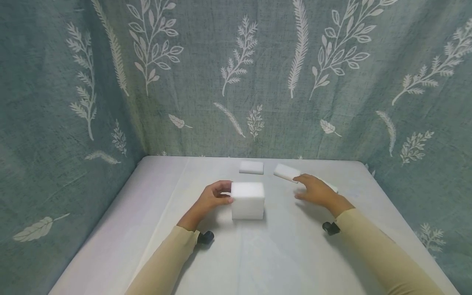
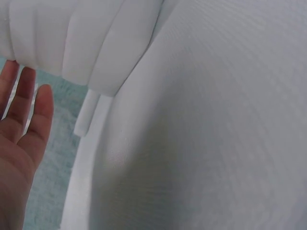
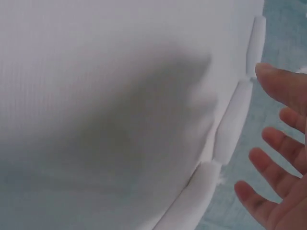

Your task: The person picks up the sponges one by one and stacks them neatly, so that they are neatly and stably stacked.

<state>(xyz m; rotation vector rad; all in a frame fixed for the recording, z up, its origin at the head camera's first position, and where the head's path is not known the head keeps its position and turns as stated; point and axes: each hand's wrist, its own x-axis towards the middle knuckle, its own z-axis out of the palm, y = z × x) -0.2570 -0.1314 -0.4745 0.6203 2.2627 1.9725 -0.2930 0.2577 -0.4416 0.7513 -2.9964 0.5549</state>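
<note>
Several flat white blocks with rounded edges form a neat stack (image 1: pixel 248 201) near the middle of the table; its layers show in the left wrist view. Against the stack's left side my left hand (image 1: pixel 212 197) rests its fingertips, the fingers fairly straight in the left wrist view. My right hand (image 1: pixel 316 191) hovers over the table to the right, fingers spread and holding nothing. Close to its fingertips lies a loose white block (image 1: pixel 286 172). Another white block (image 1: pixel 330 187) is partly hidden behind that hand. What the blocks are made of, I cannot tell.
A third loose white block (image 1: pixel 251 167) lies behind the stack, towards the back of the white-covered table (image 1: pixel 280 254). Green cloth with white leaf patterns (image 1: pixel 199 82) hangs round the back and both sides. Each wrist bears a small dark device.
</note>
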